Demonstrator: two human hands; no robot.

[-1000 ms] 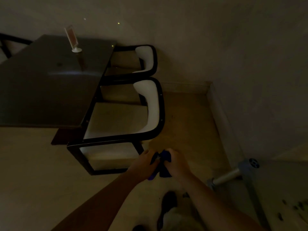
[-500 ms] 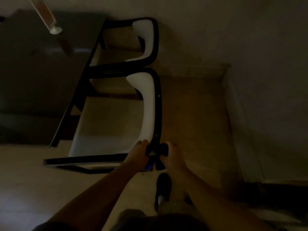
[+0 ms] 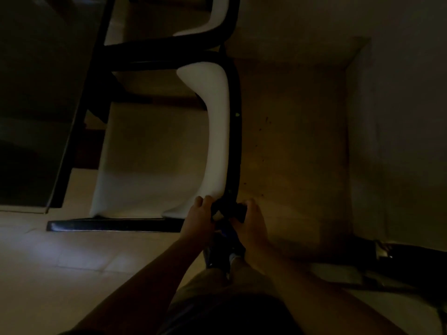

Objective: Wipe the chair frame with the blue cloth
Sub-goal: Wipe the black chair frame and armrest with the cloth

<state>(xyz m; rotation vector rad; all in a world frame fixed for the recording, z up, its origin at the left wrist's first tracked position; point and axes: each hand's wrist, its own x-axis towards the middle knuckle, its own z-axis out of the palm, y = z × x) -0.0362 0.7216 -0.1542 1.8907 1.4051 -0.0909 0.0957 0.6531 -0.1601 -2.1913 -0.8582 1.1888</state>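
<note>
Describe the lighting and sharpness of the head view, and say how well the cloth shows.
Head view: very dim and warm-tinted, with soft focus; the white backrest pad is the brightest area, the table nearly black. The blue cloth barely shows between the left hand and right hand, merging with the black chair frame.

Both forearms are bare, with no sleeves, watch or rings showing on the left hand [image 3: 199, 220] or the right hand [image 3: 251, 226]. Below them are khaki-looking trousers [image 3: 217, 284] and a dark shoe [image 3: 217, 252], perhaps with blue trim; the dim light blurs detail.
</note>
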